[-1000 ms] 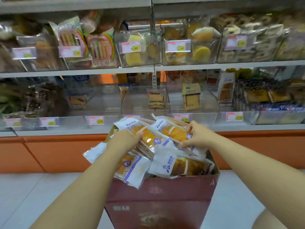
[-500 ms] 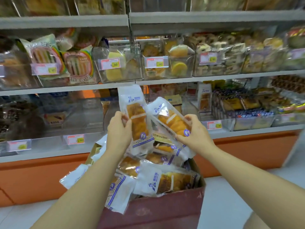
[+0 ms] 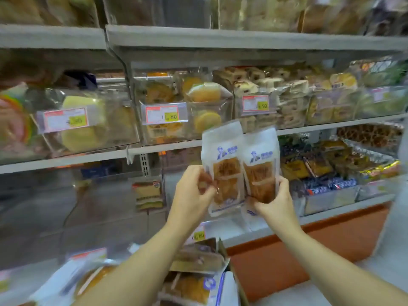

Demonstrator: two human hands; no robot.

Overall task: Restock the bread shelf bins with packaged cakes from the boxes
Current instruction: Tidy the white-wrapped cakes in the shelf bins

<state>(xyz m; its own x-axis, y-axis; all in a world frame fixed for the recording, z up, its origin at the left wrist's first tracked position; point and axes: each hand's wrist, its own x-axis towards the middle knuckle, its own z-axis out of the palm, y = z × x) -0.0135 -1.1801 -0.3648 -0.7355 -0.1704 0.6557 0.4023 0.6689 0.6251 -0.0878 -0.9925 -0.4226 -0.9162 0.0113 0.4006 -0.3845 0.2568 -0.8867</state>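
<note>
Two white packaged cakes stand upright side by side in front of the lower shelf. My left hand grips the left cake pack by its left edge. My right hand holds the right cake pack from below and at its right edge. Both packs show a blue logo over a clear window with golden cake. Below my arms, the box holds several more of the same packs. Behind the held packs lies a clear bin on the lower shelf.
The clear bin to the left holds one sandwich cake pack. Bins on the middle shelf hold yellow round cakes and wrapped pastries behind price tags. Dark and gold packs fill bins to the right. An orange base runs under the shelving.
Both hands have lifted the two cake packs out of the box and up to the lower shelf, turning them upright side by side. The view has moved closer to the shelves.
</note>
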